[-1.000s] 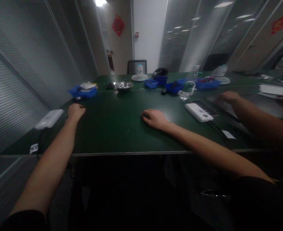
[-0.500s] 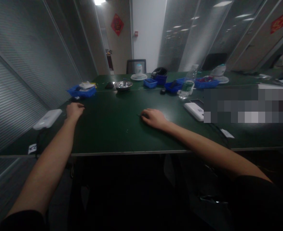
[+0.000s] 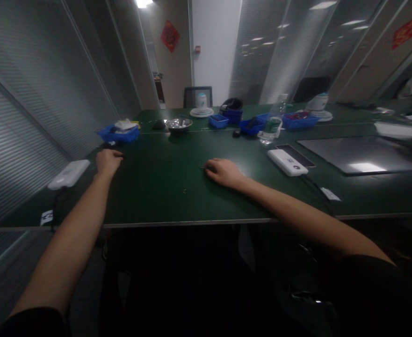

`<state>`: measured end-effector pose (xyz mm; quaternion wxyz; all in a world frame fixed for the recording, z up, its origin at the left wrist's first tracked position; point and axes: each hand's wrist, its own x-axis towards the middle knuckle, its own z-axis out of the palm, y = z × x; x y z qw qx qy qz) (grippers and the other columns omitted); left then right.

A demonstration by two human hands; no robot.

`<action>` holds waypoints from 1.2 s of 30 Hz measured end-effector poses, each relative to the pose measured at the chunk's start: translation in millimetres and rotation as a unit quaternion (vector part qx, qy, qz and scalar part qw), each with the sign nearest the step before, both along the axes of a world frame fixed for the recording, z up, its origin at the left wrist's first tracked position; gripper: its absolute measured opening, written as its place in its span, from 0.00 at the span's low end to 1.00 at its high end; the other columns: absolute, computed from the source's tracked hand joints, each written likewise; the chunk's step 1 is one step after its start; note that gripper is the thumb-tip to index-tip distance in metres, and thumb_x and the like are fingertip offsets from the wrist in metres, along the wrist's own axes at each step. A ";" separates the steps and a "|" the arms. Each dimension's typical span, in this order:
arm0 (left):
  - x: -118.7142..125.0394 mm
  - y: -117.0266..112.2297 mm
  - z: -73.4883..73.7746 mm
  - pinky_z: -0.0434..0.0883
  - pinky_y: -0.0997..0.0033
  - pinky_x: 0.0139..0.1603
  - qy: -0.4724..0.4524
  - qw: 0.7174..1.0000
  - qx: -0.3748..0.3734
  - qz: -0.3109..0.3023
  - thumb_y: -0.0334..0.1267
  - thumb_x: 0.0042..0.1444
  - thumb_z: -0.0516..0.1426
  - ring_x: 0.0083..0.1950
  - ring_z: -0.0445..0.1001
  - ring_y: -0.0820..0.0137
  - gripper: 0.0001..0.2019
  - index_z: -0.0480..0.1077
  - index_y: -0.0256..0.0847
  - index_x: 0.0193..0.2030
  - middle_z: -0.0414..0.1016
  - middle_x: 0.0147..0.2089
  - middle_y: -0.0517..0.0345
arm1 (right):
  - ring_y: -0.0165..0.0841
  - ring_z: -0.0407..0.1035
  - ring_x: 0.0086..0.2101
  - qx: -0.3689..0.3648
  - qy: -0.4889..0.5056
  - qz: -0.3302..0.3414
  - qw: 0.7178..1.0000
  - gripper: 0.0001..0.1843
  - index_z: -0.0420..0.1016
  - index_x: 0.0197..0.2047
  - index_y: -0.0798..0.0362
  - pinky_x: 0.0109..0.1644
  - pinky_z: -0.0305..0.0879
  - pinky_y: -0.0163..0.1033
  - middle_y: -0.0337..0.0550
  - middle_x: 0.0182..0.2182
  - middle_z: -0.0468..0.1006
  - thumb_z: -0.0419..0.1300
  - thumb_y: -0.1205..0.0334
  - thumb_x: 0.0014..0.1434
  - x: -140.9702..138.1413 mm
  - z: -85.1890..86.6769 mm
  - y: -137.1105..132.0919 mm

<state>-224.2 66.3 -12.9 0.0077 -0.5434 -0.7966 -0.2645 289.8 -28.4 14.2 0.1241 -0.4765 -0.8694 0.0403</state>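
On the left of the green table (image 3: 163, 187), my left hand (image 3: 108, 161) rests with its fingers drawn together. Whatever they may hold, if anything, is too small and dark to make out. My right hand (image 3: 223, 172) lies near the middle of the table, its fingers curled around a small dark object with a thin tip (image 3: 202, 167) that sticks out to the left. Most of that object is hidden in the hand. Tiny light bits (image 3: 184, 191) lie on the tabletop between the two hands, closer to the front edge.
A white power bank (image 3: 68, 174) lies left of my left hand; another white power bank (image 3: 287, 162) and a phone (image 3: 295, 155) lie to the right. Farther back are a blue tray (image 3: 119, 135), a metal bowl (image 3: 178, 125) and a water bottle (image 3: 274, 120). A dark panel (image 3: 349, 147) lies at right.
Both hands stay in nearly the same place. The blurred-out patch over the right side of the table is gone, and the dark panel there is visible.
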 end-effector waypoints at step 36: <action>5.8 -5.4 3.1 0.69 0.67 0.62 -0.031 0.999 0.025 -0.029 0.31 0.63 0.64 0.51 0.78 0.65 0.17 0.80 0.34 0.59 0.83 0.53 0.48 | 0.41 0.76 0.47 -0.005 -0.005 0.003 1.000 0.19 0.76 0.60 0.47 0.46 0.67 0.40 0.48 0.54 0.80 0.54 0.51 0.73 0.5 -0.4 1.9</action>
